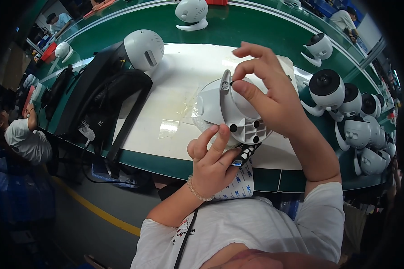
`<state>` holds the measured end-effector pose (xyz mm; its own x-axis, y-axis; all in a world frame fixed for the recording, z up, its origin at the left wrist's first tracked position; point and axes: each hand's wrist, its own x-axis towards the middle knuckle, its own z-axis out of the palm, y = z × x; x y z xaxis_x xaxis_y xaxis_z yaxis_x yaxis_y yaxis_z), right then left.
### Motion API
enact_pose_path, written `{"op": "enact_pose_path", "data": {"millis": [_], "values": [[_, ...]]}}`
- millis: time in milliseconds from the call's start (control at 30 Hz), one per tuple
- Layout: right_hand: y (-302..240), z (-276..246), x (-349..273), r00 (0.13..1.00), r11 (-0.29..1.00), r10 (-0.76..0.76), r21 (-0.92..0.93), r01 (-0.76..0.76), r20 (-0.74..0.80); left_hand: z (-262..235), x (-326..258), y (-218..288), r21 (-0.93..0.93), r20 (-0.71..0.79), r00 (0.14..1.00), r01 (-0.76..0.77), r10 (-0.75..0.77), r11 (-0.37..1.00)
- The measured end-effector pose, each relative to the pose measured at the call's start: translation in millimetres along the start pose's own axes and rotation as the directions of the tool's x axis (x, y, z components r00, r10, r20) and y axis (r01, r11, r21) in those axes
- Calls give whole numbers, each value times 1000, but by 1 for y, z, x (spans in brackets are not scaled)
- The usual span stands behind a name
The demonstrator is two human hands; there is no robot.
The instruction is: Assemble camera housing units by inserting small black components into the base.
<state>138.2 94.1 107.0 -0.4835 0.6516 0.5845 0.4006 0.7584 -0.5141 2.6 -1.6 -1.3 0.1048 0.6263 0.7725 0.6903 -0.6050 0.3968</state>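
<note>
A white rounded device (208, 105) lies on the white mat, its ribbed grey-white base (244, 127) turned up. Several black round pads (256, 124) sit on that base. My right hand (274, 92) reaches over it, thumb and index fingertip closing on a small black pad (232, 83) at the tip of the base's narrow arm; the other fingers are raised. My left hand (213, 159) is at the near side, two fingertips against the device's edge. Its thumb side grips a black pad sheet (247, 154) with white round gaps, whose printed backing paper (238, 184) hangs down.
On the mat's left rest a black bag-like object (98, 94) with straps and a white dome unit (143, 49). More white devices stand at the far edge (191, 13) and crowd the right (327, 87). A co-worker (24, 134) sits at left; others are farther off.
</note>
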Motion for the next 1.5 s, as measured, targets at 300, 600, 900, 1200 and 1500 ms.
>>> {"op": "enact_pose_path", "data": {"millis": [300,600,900,1200,1500], "values": [[0,9,1,983,951,-182,-258,172,-17,-1,-1,-2,-3,13,1000,4,-4,1000],[23,-13,-20,942,916,-161,-400,31,-295,1,-1,-4,7,-32,999,-15,15,1000],[66,-34,-15,740,422,584,653,-628,334,-15,-7,-12,-18,69,997,-33,34,999],[216,-30,40,873,700,69,-600,-387,-483,-33,-3,-28,-222,59,973,230,-222,948],[255,-11,60,873,373,480,-882,-288,-82,-36,-6,-32,-258,119,980,188,-161,948]]}}
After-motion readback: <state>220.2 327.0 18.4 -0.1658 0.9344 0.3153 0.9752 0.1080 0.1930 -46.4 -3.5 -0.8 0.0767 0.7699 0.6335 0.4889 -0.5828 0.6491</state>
